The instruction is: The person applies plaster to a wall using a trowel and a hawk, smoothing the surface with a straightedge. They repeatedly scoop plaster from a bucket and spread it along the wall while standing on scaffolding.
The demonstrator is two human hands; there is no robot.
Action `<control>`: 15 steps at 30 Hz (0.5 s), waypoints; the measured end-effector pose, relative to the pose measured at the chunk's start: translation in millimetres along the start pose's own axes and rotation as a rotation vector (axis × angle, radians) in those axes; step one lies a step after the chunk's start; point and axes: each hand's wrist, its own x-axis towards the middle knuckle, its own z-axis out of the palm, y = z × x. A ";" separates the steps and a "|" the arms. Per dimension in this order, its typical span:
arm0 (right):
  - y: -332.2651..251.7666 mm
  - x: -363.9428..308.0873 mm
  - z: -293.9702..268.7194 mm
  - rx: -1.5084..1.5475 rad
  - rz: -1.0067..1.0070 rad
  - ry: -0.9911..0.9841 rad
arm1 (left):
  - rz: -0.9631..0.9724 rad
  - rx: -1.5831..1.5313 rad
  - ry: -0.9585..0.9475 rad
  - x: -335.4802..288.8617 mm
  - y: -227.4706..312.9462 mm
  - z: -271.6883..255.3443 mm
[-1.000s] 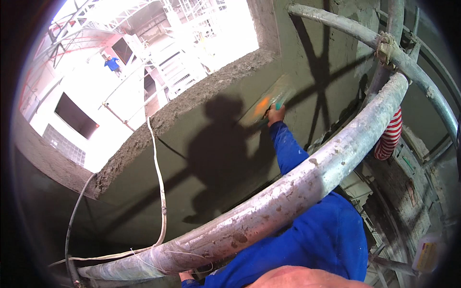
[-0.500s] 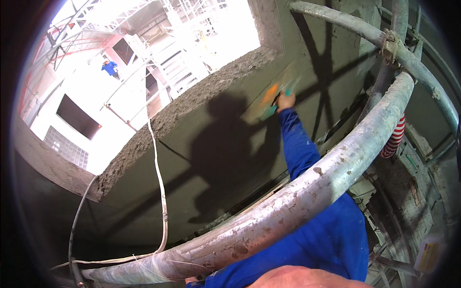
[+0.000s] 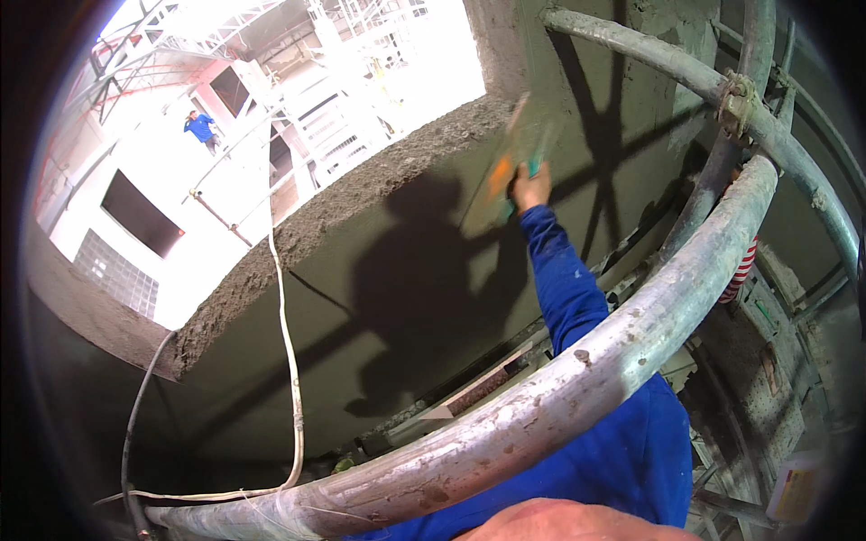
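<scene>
My right hand (image 3: 531, 187), at the end of a blue sleeve, is closed around the green handle of a plastering trowel (image 3: 499, 178). The trowel's long blade, with an orange patch, lies against the grey plastered wall (image 3: 433, 298), slightly smeared by motion. Its upper tip reaches close to the rough lower edge of the window opening (image 3: 397, 158). A shadow of my head and body falls on the plaster left of the hand. My left hand is out of view.
A thick, plaster-spotted scaffold pipe (image 3: 541, 388) crosses between my body and the wall. More pipes meet at a clamp (image 3: 738, 104) at upper right. A pale cable (image 3: 290, 361) hangs down the wall. Beyond the opening, a person in blue (image 3: 199, 127) stands far off.
The trowel has moved slightly up and left, its blade turned steeper, toward the opening's edge. A bit of skin under the pipe at the lower edge has gone from view.
</scene>
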 end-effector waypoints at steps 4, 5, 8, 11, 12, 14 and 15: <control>-22.5 -48.5 -10.7 -0.206 0.128 -0.040 | 0.004 -0.007 -0.006 0.8 3.5 9.8; -27.6 -44.7 -12.7 -0.115 0.153 0.009 | 0.007 -0.009 -0.003 -0.7 4.6 11.7; -36.6 -1.7 -10.7 0.059 0.335 0.002 | 0.001 -0.017 -0.007 -5.8 5.2 20.8; -33.4 5.0 -6.7 -0.027 0.183 -0.076 | -0.006 -0.008 -0.022 -10.8 3.6 29.4; -29.4 -8.5 -5.9 -0.171 -0.047 -0.112 | -0.006 -0.007 -0.025 -12.3 2.6 32.1; -17.1 -53.9 -12.7 -0.145 0.073 -0.181 | -0.006 -0.008 -0.043 -13.5 0.5 36.6; -11.8 -56.2 -14.3 -0.239 0.031 -0.022 | 0.002 -0.012 -0.043 -14.6 -1.1 36.9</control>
